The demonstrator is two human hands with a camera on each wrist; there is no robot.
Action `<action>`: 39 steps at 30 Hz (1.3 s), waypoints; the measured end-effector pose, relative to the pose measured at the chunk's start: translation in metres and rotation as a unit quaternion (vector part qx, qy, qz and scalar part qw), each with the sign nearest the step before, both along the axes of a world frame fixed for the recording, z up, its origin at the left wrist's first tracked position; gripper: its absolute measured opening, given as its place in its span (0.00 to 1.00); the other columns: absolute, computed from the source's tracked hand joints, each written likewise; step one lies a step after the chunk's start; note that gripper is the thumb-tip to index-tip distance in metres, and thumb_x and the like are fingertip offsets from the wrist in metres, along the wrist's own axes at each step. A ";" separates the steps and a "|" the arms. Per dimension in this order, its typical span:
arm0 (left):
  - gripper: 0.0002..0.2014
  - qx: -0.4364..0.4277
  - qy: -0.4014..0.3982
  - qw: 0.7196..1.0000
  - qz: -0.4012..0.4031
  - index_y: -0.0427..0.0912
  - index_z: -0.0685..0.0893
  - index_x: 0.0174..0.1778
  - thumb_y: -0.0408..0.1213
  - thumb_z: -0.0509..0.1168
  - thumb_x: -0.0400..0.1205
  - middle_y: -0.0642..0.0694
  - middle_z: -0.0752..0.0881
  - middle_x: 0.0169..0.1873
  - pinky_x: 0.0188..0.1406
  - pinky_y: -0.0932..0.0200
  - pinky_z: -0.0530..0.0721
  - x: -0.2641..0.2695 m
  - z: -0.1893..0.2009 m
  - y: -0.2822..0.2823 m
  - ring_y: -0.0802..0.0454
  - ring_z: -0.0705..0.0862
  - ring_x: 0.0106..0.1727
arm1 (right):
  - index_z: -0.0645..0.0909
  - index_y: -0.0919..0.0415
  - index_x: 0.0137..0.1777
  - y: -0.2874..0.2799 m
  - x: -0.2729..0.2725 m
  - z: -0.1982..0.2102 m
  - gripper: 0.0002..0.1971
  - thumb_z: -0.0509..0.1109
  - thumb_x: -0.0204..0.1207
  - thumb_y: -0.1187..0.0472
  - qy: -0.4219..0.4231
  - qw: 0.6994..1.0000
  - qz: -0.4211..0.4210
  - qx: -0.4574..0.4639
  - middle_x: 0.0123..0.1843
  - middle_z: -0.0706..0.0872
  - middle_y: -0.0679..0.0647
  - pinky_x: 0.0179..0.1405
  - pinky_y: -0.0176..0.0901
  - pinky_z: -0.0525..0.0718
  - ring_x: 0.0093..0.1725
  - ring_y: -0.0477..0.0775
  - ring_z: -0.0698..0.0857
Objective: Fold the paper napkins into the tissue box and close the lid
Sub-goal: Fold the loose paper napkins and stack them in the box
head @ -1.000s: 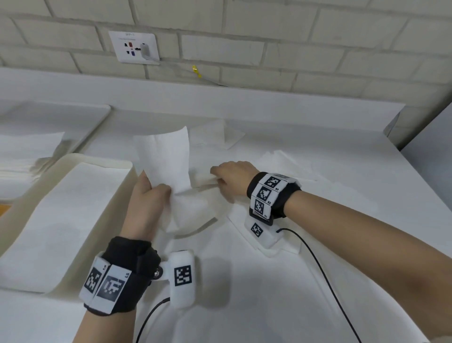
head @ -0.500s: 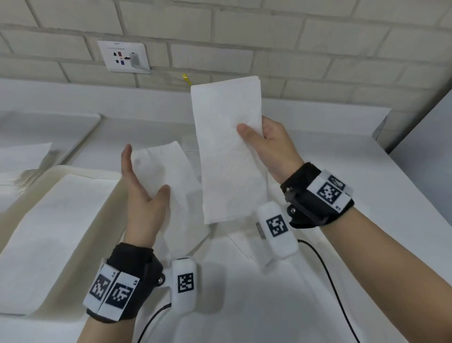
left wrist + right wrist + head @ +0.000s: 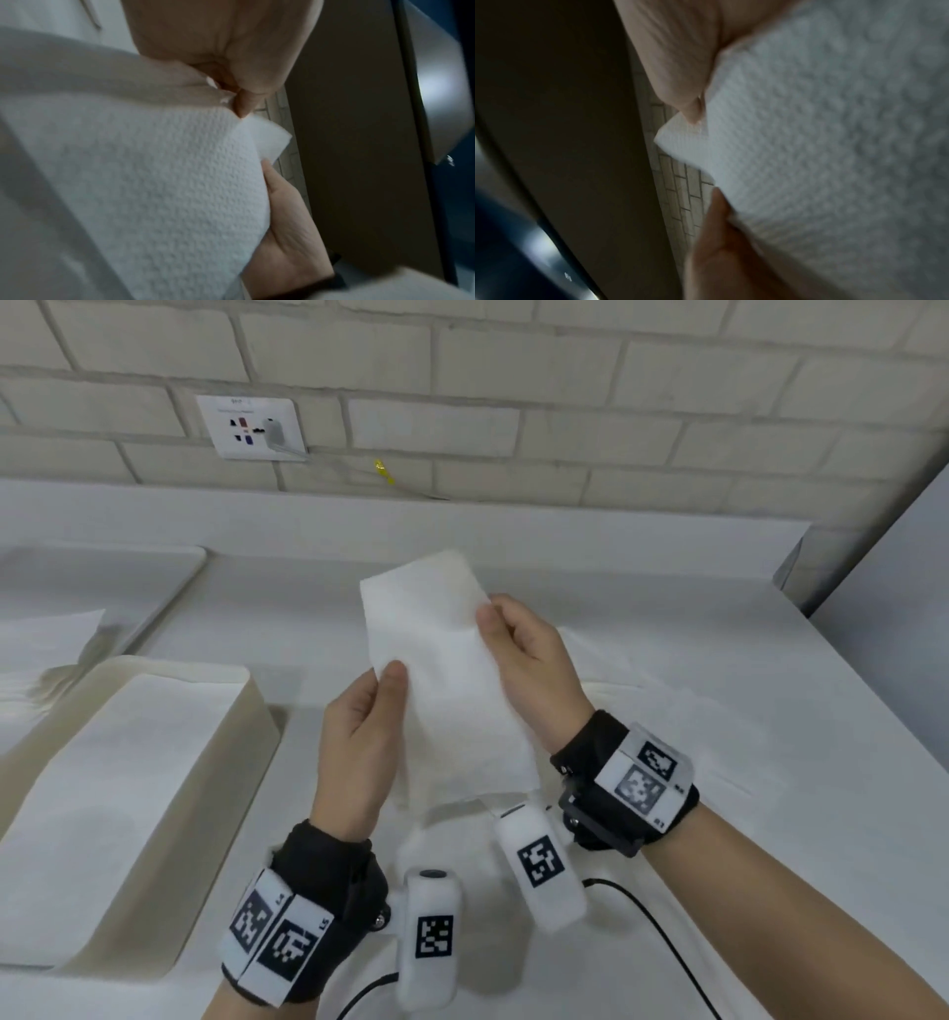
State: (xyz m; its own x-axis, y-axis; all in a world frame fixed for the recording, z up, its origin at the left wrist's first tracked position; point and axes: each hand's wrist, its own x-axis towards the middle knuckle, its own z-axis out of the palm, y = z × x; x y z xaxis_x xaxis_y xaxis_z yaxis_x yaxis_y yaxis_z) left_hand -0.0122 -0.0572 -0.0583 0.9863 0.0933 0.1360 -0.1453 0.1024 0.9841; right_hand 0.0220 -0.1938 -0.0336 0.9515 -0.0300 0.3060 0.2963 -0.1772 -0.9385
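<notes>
The left hand (image 3: 359,752) and the right hand (image 3: 529,670) each pinch one long edge of the paper napkin (image 3: 447,680), held upright; the open tissue box (image 3: 246,711) lies left, nearer the left hand.

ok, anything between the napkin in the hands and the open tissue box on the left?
Head view: only bare white table between the held napkin and the tissue box, apart from the left hand gripping the napkin.

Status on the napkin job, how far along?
Done: the open cream rectangular tissue box already holds flat white napkins. In hand: the left hand and right hand both pinch one white embossed paper napkin in the air. Left: loose napkins on the white table; lid not closed.
</notes>
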 end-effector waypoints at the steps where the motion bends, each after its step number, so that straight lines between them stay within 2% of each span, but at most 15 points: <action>1: 0.21 -0.004 0.008 1.000 -0.001 0.21 0.79 0.44 0.40 0.58 0.87 0.39 0.82 0.37 0.39 0.56 0.77 0.001 -0.002 0.001 0.48 0.79 0.38 | 0.79 0.66 0.47 0.000 -0.002 0.000 0.13 0.58 0.84 0.57 0.017 1.000 0.014 0.017 0.41 0.79 0.66 0.47 0.48 0.74 0.42 0.57 0.77; 3: 0.16 -0.016 0.026 1.000 0.000 0.26 0.83 0.43 0.37 0.60 0.86 0.42 0.87 0.38 0.43 0.55 0.80 0.001 -0.004 0.004 0.48 0.83 0.41 | 0.81 0.65 0.47 -0.001 -0.006 -0.001 0.15 0.59 0.83 0.55 0.068 0.996 0.031 0.053 0.42 0.80 0.57 0.52 0.45 0.75 0.46 0.53 0.79; 6: 0.08 -0.049 0.031 0.998 -0.013 0.40 0.87 0.45 0.33 0.61 0.84 0.50 0.92 0.42 0.43 0.62 0.85 0.001 -0.006 0.009 0.53 0.89 0.45 | 0.73 0.75 0.41 -0.001 -0.006 -0.009 0.21 0.60 0.81 0.52 0.071 0.997 0.009 -0.015 0.37 0.72 0.57 0.41 0.43 0.70 0.39 0.53 0.72; 9: 0.09 -0.039 0.021 0.999 -0.030 0.42 0.86 0.50 0.31 0.60 0.84 0.50 0.91 0.45 0.45 0.60 0.86 -0.001 -0.008 0.011 0.51 0.89 0.49 | 0.66 0.61 0.38 -0.001 -0.004 -0.016 0.13 0.55 0.84 0.57 0.115 0.985 0.000 -0.127 0.40 0.70 0.53 0.36 0.37 0.69 0.39 0.50 0.70; 11: 0.09 -0.026 0.015 0.999 -0.029 0.44 0.83 0.54 0.30 0.61 0.84 0.50 0.90 0.48 0.46 0.60 0.85 0.000 -0.014 0.011 0.50 0.88 0.52 | 0.65 0.59 0.47 0.002 -0.003 -0.018 0.08 0.53 0.85 0.56 0.191 0.974 0.053 -0.107 0.46 0.73 0.55 0.42 0.43 0.74 0.44 0.52 0.75; 14: 0.21 -0.010 0.013 1.000 -0.013 0.56 0.74 0.64 0.35 0.63 0.75 0.48 0.85 0.60 0.52 0.54 0.84 0.005 -0.023 0.016 0.49 0.85 0.60 | 0.58 0.56 0.59 0.007 0.000 -0.016 0.11 0.58 0.83 0.61 0.214 0.966 0.105 -0.096 0.58 0.77 0.55 0.59 0.52 0.80 0.57 0.56 0.81; 18: 0.36 -0.018 0.006 1.000 -0.010 0.80 0.63 0.66 0.32 0.60 0.72 0.45 0.78 0.70 0.61 0.41 0.82 0.009 -0.023 0.027 0.44 0.82 0.65 | 0.56 0.58 0.66 0.013 0.012 -0.012 0.24 0.65 0.77 0.69 0.194 0.956 0.131 -0.179 0.60 0.82 0.62 0.55 0.49 0.80 0.50 0.57 0.82; 21: 0.33 0.064 0.006 0.998 0.015 0.65 0.72 0.72 0.25 0.59 0.76 0.53 0.82 0.66 0.62 0.39 0.81 0.014 -0.028 0.037 0.36 0.82 0.60 | 0.65 0.62 0.63 0.015 0.024 -0.008 0.19 0.68 0.76 0.68 0.229 0.941 0.145 -0.201 0.52 0.83 0.65 0.39 0.45 0.81 0.41 0.56 0.81; 22: 0.28 0.082 0.017 0.996 0.026 0.56 0.77 0.71 0.23 0.57 0.79 0.57 0.88 0.52 0.51 0.50 0.85 0.015 -0.031 0.040 0.41 0.86 0.46 | 0.70 0.62 0.59 0.015 0.029 -0.006 0.14 0.68 0.76 0.68 0.243 0.935 0.159 -0.206 0.46 0.83 0.61 0.35 0.43 0.81 0.37 0.54 0.81; 24: 0.21 0.077 0.054 0.995 0.037 0.46 0.83 0.65 0.22 0.54 0.83 0.60 0.82 0.22 0.22 0.69 0.71 0.017 -0.035 0.044 0.58 0.71 0.20 | 0.73 0.62 0.53 0.015 0.040 -0.003 0.08 0.67 0.77 0.67 0.259 0.917 0.184 -0.242 0.40 0.83 0.53 0.31 0.40 0.80 0.31 0.50 0.82; 26: 0.20 0.055 0.077 0.994 0.050 0.47 0.83 0.64 0.23 0.54 0.85 0.60 0.74 0.14 0.18 0.72 0.65 0.016 -0.035 0.047 0.62 0.64 0.16 | 0.74 0.61 0.52 0.013 0.057 -0.001 0.06 0.67 0.77 0.65 0.252 0.899 0.176 -0.312 0.44 0.83 0.53 0.33 0.40 0.78 0.34 0.49 0.83; 28: 0.19 0.035 0.077 0.995 0.062 0.50 0.81 0.65 0.25 0.58 0.84 0.61 0.82 0.25 0.32 0.72 0.79 0.013 -0.029 0.050 0.66 0.78 0.26 | 0.75 0.61 0.55 0.013 0.079 -0.002 0.09 0.67 0.78 0.60 0.222 0.868 0.144 -0.421 0.51 0.81 0.55 0.41 0.42 0.78 0.44 0.52 0.82; 30: 0.20 0.000 0.081 0.994 0.075 0.52 0.81 0.64 0.25 0.66 0.80 0.52 0.88 0.50 0.56 0.56 0.84 0.014 -0.027 0.051 0.54 0.87 0.51 | 0.73 0.62 0.64 0.014 0.103 -0.008 0.18 0.68 0.77 0.56 0.195 0.821 0.116 -0.525 0.62 0.77 0.57 0.55 0.45 0.76 0.59 0.56 0.78; 36: 0.27 -0.027 0.064 0.994 0.084 0.58 0.82 0.59 0.23 0.75 0.71 0.49 0.87 0.59 0.55 0.51 0.85 0.013 -0.026 0.058 0.51 0.87 0.58 | 0.49 0.58 0.81 0.021 0.155 -0.036 0.42 0.71 0.74 0.55 0.167 0.761 0.091 -0.620 0.83 0.48 0.59 0.75 0.57 0.63 0.80 0.62 0.55; 39: 0.26 -0.027 0.064 0.994 0.079 0.57 0.82 0.60 0.22 0.72 0.73 0.52 0.87 0.58 0.51 0.58 0.86 0.011 -0.026 0.059 0.56 0.87 0.56 | 0.51 0.57 0.81 0.022 0.167 -0.047 0.39 0.68 0.74 0.53 0.171 0.754 0.095 -0.627 0.82 0.55 0.59 0.72 0.58 0.68 0.78 0.64 0.61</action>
State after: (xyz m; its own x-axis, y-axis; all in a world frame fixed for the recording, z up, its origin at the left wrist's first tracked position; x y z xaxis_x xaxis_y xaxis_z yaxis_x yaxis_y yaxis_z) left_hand -0.0016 0.0014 -0.0840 0.9675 0.2529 0.0001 -0.0373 0.1421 0.9892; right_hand 0.1889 -0.1715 -0.0809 0.9317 0.2260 -0.2842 0.2073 -0.9737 -0.0948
